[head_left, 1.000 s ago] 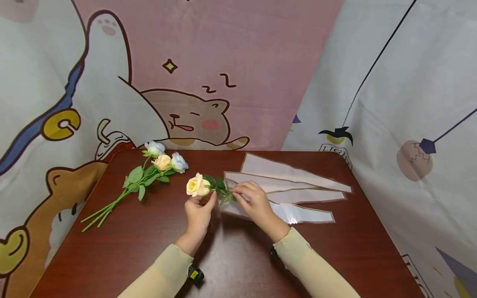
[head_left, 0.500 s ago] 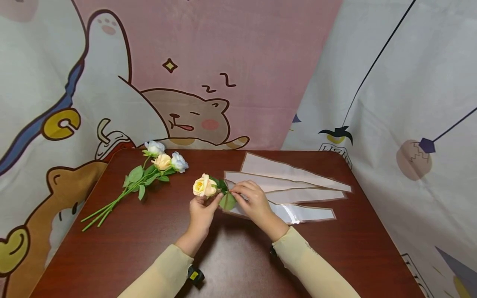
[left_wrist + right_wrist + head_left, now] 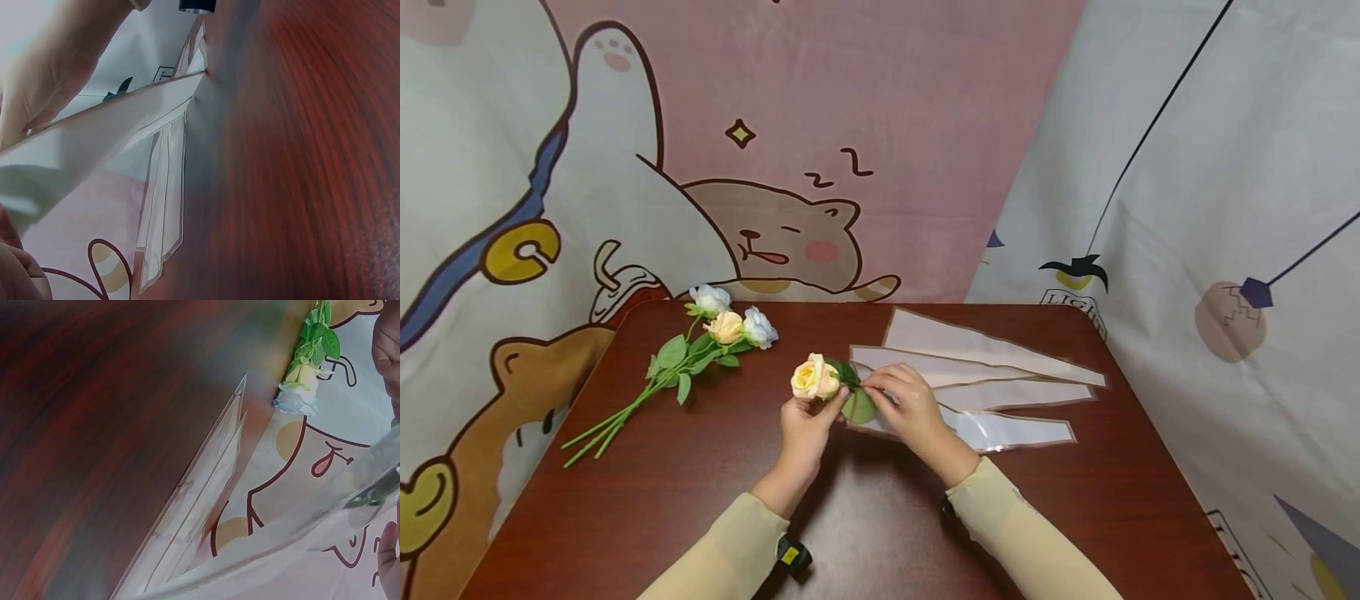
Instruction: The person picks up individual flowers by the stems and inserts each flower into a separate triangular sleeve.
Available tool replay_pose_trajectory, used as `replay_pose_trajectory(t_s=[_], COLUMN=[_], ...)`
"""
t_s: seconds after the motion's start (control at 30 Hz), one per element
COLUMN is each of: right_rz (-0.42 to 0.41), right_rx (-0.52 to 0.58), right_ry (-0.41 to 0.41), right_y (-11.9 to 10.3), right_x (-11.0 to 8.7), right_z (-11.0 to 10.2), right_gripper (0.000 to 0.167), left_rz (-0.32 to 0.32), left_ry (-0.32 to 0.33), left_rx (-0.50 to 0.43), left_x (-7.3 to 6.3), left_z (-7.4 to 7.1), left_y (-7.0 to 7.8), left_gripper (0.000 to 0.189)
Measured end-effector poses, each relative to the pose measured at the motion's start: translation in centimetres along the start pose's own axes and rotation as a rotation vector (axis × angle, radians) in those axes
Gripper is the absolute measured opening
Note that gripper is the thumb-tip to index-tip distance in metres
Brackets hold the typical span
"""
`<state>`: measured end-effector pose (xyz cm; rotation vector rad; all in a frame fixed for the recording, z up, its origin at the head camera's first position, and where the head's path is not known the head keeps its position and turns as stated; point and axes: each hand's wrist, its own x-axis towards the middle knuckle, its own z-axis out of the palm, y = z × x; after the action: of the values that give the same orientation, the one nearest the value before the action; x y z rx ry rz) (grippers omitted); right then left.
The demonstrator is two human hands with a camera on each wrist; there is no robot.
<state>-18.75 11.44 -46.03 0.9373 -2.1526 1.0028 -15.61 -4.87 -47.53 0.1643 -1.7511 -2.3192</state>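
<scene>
A cream-yellow artificial rose [image 3: 815, 377] lies between both hands in the head view. My left hand [image 3: 802, 433] pinches it just below the bloom, thumb beside the mouth of a clear flower sleeve [image 3: 1000, 431]. The sleeve's wide edge is pinched by my right hand [image 3: 912, 410] from the other side. A green leaf [image 3: 859, 406] shows through the plastic. In the left wrist view the sleeve [image 3: 94, 147] slants down to the table, narrow end lowest. Seen from the right wrist, the sleeve [image 3: 294, 534] has dark green leaves [image 3: 378, 490] inside. Fingers hide most of the stem.
Several more flat sleeves [image 3: 992, 362] lie fanned on the dark red-brown table [image 3: 865, 533] at the right. Two pale blue roses and a peach rose [image 3: 725, 327] lie together at the back left, stems pointing to the front left. A printed cloth [image 3: 887, 100] hangs behind.
The rose and my left hand have shifted slightly right, toward the right hand. More of the leaf now lies beneath the clear plastic. The right hand has barely moved.
</scene>
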Motion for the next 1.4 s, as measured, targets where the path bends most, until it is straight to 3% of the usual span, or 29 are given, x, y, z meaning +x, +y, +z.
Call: replay_pose_trajectory(t_s=[0.2,0.4,0.53,0.67,0.83,0.93,1.13,1.4], right_rz=[-0.017,-0.002,0.006,0.01,0.016,0.021,0.032,0.086], right_rx=[0.001,-0.014,-0.013,-0.014,-0.02,-0.025,-0.036,-0.054], right_ry=[-0.005,0.019,0.035,0.039,0.049,0.061,0.065,0.068], right_y=[-0.2,0.1,0.3,0.5,0.7,0.8,0.9,0.8], right_x=[0.2,0.1,0.0,-0.1,-0.1,0.0,0.1,0.1], right_z=[0.3,0.0,-0.3,-0.4,-0.5,-0.6,-0.8,-1.0], right_gripper=[0.008,0.007,0.006,0.006,0.007,0.006,0.005,0.006], left_rz=[-0.025,-0.014,0.07,0.158,0.197,0.206,0.167,0.14], left_ry=[-0.02,-0.091,-0.102,-0.079,-0.063,-0.07,-0.073,-0.104], left_rx=[0.061,0.098,0.275,0.464,0.567,0.548,0.481,0.441], left_x=[-0.2,0.0,0.2,0.5,0.5,0.2,-0.5,-1.1], left_z=[-0.1,-0.7,-1.2,-1.5,-1.8,-1.9,-2.2,-2.4], left_y=[0.1,0.3,0.4,0.5,0.5,0.5,0.8,1.4], left_gripper=[0.022,0.03,0.026,0.034,0.045,0.053,0.089,0.097])
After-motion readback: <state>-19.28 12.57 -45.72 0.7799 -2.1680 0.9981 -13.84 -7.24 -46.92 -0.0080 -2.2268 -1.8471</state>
